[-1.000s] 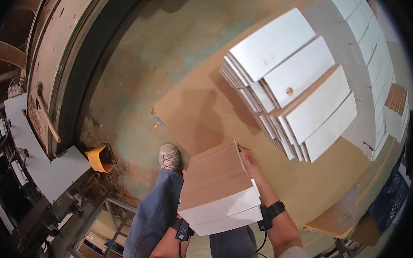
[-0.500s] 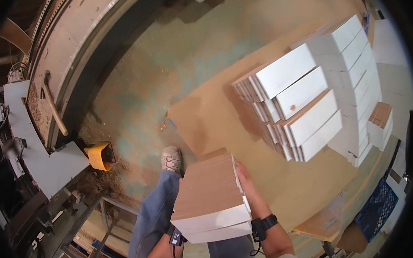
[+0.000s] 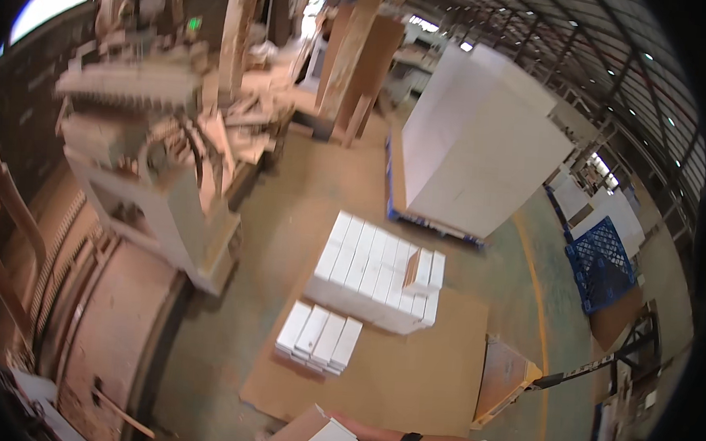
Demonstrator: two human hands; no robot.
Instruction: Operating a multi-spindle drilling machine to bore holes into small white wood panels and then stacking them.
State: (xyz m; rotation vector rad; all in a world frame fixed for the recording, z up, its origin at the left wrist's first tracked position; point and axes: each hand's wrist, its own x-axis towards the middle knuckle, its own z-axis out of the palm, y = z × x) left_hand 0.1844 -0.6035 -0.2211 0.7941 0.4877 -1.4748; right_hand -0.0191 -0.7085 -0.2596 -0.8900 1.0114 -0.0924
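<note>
A stack of white boards with brown edges point(image 3: 307, 438) is at the lower edge, cut off by the picture. My right hand point(image 3: 347, 423) presses along the far right side of this stack; its fingers are partly hidden. A black strap circles my right wrist. My left hand is out of the picture. Ahead of the stack, a low pile of white boards point(image 3: 322, 334) lies on a brown sheet point(image 3: 432, 379). Behind that pile stands a taller block of white boards point(image 3: 367, 262), with a few shorter pieces point(image 3: 424, 272) on its right end.
A large white wrapped load point(image 3: 487, 148) stands on a blue pallet at the back. A pallet jack handle point(image 3: 578, 372) and a blue crate point(image 3: 601, 260) are to the right. A machine bed point(image 3: 112, 327) with a hammer point(image 3: 123, 413) runs along the left, wood scraps point(image 3: 229, 132) behind it.
My view has lifted from the floor toward the hall. The held stack has dropped to the lower edge, and my left forearm and legs have gone from sight.
</note>
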